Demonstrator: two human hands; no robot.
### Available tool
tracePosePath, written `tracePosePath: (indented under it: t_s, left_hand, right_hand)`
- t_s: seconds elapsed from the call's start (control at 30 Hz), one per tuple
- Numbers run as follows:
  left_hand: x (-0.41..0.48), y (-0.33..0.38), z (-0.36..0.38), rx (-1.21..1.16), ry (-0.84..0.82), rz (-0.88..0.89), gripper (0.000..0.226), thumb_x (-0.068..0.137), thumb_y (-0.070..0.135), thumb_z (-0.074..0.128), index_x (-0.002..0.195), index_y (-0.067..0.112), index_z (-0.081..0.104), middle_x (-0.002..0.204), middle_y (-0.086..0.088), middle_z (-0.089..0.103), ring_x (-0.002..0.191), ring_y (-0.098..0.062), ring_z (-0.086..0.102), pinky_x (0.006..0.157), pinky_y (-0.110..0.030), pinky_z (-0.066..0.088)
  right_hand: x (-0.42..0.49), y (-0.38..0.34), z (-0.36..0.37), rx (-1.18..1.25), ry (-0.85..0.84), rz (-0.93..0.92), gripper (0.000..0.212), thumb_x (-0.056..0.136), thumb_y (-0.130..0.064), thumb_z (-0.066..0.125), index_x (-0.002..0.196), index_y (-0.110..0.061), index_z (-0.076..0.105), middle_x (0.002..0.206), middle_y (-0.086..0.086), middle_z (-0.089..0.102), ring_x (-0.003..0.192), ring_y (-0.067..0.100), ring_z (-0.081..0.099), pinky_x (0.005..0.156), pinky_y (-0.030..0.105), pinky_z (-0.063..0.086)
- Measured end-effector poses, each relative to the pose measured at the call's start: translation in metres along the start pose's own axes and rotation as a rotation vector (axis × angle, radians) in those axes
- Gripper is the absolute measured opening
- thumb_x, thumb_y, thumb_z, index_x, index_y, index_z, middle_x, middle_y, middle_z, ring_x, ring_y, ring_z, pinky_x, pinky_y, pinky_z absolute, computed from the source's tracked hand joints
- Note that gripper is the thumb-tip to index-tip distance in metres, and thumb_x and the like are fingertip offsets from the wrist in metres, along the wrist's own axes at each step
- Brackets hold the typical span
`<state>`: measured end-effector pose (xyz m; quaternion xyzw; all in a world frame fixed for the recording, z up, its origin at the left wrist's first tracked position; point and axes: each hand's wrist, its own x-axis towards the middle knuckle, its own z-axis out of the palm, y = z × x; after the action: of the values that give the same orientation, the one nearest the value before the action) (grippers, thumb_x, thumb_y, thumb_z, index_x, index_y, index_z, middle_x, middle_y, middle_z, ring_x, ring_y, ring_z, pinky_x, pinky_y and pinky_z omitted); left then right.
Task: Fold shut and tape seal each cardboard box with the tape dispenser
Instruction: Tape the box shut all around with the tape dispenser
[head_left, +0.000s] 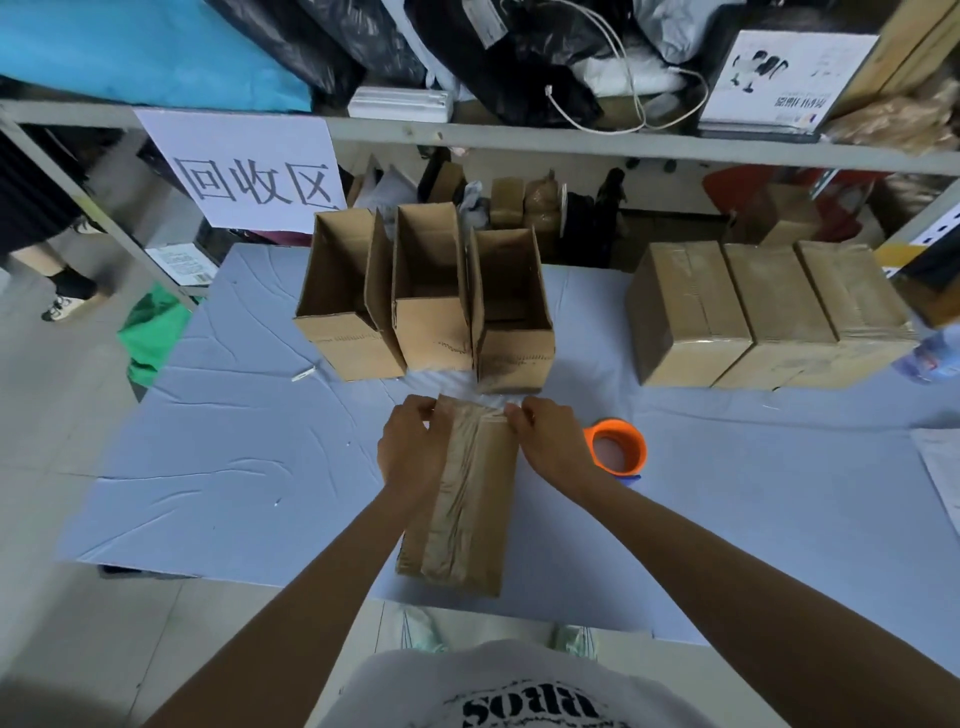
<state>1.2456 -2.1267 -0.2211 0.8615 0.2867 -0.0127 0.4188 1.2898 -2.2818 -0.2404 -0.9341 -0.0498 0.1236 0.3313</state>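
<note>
The table (260, 441) is draped in a loose, creased blue cloth, so the first risk is the whole job sliding: a hard pull on the tape could drag the cloth and the box with it. Three sealed boxes (769, 312) sit at the far right, well apart and in no danger. The three open boxes (431, 301) stand just beyond the hands, so a forward jerk could knock the nearest one over.

The box (498, 499) in hand lies lengthwise at the near middle of the table. It has a wrinkled tape strip (460, 483) down its top, and the wrinkles could let the seam lift. The loose end at the far edge could also fold onto itself or stick to the fingers.

The orange tape dispenser (615, 447) rests on the cloth just right of the right wrist — nobody holds it.

The left hand (413, 441) is curled over the box's far left corner, gripping it. The right hand (550, 441) looks to pinch the tape end at the far right corner — fingers bent, not spread.
</note>
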Motion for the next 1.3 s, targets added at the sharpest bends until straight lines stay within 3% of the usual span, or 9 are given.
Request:
tracePosePath:
  t_s: [0.17,0.37,0.6,0.77,0.87,0.97,1.07,1.17,1.3]
  left_hand:
    - [-0.001,0.016,-0.014,-0.221,0.094,0.079,0.020,0.094,0.033,0.054,0.112,0.023,0.057,0.098,0.010,0.061,0.076,-0.001,0.058,0.062,-0.015,0.041]
    - [-0.013,0.012,-0.019,-0.402,0.087,0.217,0.019,0.092,0.020,0.060,0.107,0.029,0.052,0.099,0.018,0.060,0.089,-0.005,0.060,0.069,-0.012,0.044]
    - [-0.013,0.009,-0.030,-0.282,0.002,0.367,0.021,0.091,0.025,0.060,0.105,0.038,0.051,0.102,0.018,0.057,0.088,0.002,0.059,0.065,-0.001,0.045]
    - [-0.006,0.003,-0.042,-0.111,-0.007,0.505,0.013,0.091,0.029,0.060,0.100,0.035,0.053,0.103,0.010,0.057,0.086,0.005,0.059,0.064,-0.005,0.047]
    - [-0.003,0.002,-0.045,-0.081,-0.020,0.560,0.015,0.088,0.033,0.061,0.100,0.028,0.055,0.107,0.012,0.055,0.091,-0.005,0.059,0.071,-0.012,0.051]
    - [0.000,0.003,-0.046,-0.067,-0.010,0.597,0.021,0.086,0.038,0.054,0.100,0.022,0.057,0.105,0.023,0.053,0.095,-0.001,0.056,0.078,-0.006,0.045]
    - [-0.001,0.002,-0.047,-0.127,-0.040,0.568,0.014,0.092,0.034,0.056,0.100,0.023,0.056,0.100,0.025,0.058,0.097,0.004,0.057,0.081,-0.001,0.041]
    - [-0.004,0.004,-0.047,-0.205,-0.046,0.510,0.004,0.092,0.028,0.055,0.091,0.026,0.052,0.098,0.015,0.065,0.094,0.002,0.061,0.079,0.000,0.042]
    - [-0.004,0.007,-0.047,-0.203,-0.009,0.461,0.015,0.093,0.027,0.056,0.080,0.027,0.050,0.097,0.011,0.067,0.090,0.001,0.061,0.074,0.001,0.042]
  right_hand:
    - [-0.007,-0.013,-0.023,0.180,0.157,-0.100,0.039,0.097,-0.037,0.047,0.069,-0.010,0.050,0.059,0.005,0.056,0.056,0.022,0.056,0.059,0.040,0.049]
    - [-0.021,-0.018,-0.039,0.344,0.252,-0.113,0.030,0.089,-0.041,0.061,0.078,-0.013,0.058,0.066,0.000,0.063,0.063,0.016,0.063,0.064,0.038,0.054]
    - [-0.029,-0.017,-0.038,0.426,0.303,-0.203,0.013,0.087,-0.027,0.067,0.091,-0.019,0.057,0.083,-0.007,0.062,0.076,0.010,0.061,0.065,0.021,0.053]
    - [-0.027,-0.016,-0.041,0.327,0.306,-0.366,0.007,0.086,-0.025,0.067,0.085,-0.019,0.063,0.087,-0.005,0.060,0.075,0.009,0.061,0.063,0.016,0.051]
    - [-0.025,-0.016,-0.043,0.205,0.282,-0.445,0.019,0.087,-0.034,0.061,0.085,-0.017,0.068,0.086,-0.011,0.058,0.073,0.005,0.057,0.063,0.007,0.046]
    - [-0.022,-0.018,-0.047,0.073,0.279,-0.516,0.030,0.088,-0.041,0.052,0.085,-0.017,0.070,0.084,-0.008,0.065,0.076,-0.001,0.051,0.069,0.005,0.038]
    - [-0.021,-0.020,-0.051,0.055,0.254,-0.522,0.030,0.088,-0.043,0.053,0.086,-0.018,0.070,0.084,-0.008,0.067,0.076,-0.002,0.050,0.070,0.007,0.038]
    - [-0.022,-0.023,-0.054,0.090,0.229,-0.448,0.013,0.087,-0.036,0.064,0.083,-0.023,0.064,0.080,-0.015,0.061,0.073,-0.002,0.054,0.069,0.009,0.041]
    - [-0.024,-0.029,-0.056,0.118,0.185,-0.430,0.013,0.086,-0.027,0.068,0.079,-0.027,0.057,0.077,-0.017,0.055,0.073,0.003,0.056,0.069,0.015,0.046]
